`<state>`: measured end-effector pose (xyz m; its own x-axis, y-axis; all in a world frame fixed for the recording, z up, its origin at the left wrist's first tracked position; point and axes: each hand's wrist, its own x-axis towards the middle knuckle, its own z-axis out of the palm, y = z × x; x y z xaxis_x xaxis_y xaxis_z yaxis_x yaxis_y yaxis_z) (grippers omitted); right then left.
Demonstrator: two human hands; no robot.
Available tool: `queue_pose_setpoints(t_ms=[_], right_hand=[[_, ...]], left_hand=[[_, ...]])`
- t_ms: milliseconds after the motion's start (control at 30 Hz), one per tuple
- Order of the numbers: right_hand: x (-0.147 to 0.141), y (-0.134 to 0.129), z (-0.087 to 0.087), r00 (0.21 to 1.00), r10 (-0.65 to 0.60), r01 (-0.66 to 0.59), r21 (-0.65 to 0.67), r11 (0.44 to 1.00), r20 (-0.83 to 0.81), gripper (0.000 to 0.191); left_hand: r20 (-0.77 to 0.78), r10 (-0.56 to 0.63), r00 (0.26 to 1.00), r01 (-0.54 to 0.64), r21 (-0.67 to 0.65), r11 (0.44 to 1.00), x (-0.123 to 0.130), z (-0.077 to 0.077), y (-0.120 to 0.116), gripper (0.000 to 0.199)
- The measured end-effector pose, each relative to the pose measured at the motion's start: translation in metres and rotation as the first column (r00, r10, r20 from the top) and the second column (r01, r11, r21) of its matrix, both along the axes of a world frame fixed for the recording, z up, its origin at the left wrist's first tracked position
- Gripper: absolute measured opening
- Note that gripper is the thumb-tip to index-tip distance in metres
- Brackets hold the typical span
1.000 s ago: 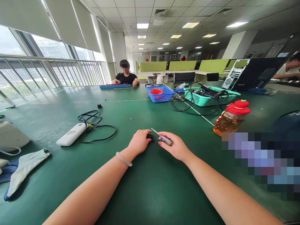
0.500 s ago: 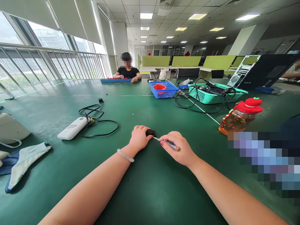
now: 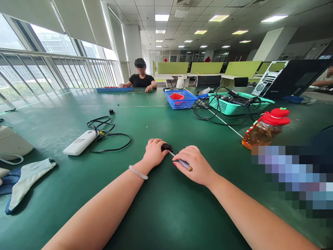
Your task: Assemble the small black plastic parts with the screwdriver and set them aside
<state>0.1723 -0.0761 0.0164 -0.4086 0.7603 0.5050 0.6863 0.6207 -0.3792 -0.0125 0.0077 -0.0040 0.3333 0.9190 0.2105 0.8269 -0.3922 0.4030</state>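
A small black block-like part (image 3: 166, 147) rests on the green table (image 3: 166, 215), its details too small to make out. My left hand (image 3: 155, 152) is closed round its left side and holds it down. Between the thumb and fingers of my right hand (image 3: 195, 165) is a screwdriver (image 3: 184, 164) with a clear purplish handle. The thin metal shaft points up and left, and its tip meets the near side of the black part. My left fingers partly cover that part.
Left of my hands lie a white power bank (image 3: 82, 142) with a black cable (image 3: 111, 151) and a glove (image 3: 28, 177). To the right stands a red-capped bottle (image 3: 265, 130). Farther back are a blue basket (image 3: 181, 104), a green basket of cables (image 3: 234, 109) and a seated person (image 3: 141, 80).
My right hand has shifted slightly left, and the screwdriver has swung to a steeper angle against the black part. Across the table, the person's blue tray has slid left.
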Motion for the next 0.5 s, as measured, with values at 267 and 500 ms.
queue_pose_setpoints(t_ms=[267, 500], right_hand=[[0.007, 0.0068, -0.0048, 0.999, 0.012, -0.014, -0.032, 0.999, -0.053, 0.02], [0.0071, 0.0072, -0.0048, 0.998, 0.018, -0.019, -0.013, 1.0, -0.058, 0.021]], left_hand=[[-0.006, -0.003, 1.0, 0.003, 0.002, 1.0, -0.0001, 0.0003, 0.0001, 0.034], [-0.019, -0.008, 1.0, 0.008, -0.006, 1.0, 0.0002, 0.0027, -0.001, 0.033]])
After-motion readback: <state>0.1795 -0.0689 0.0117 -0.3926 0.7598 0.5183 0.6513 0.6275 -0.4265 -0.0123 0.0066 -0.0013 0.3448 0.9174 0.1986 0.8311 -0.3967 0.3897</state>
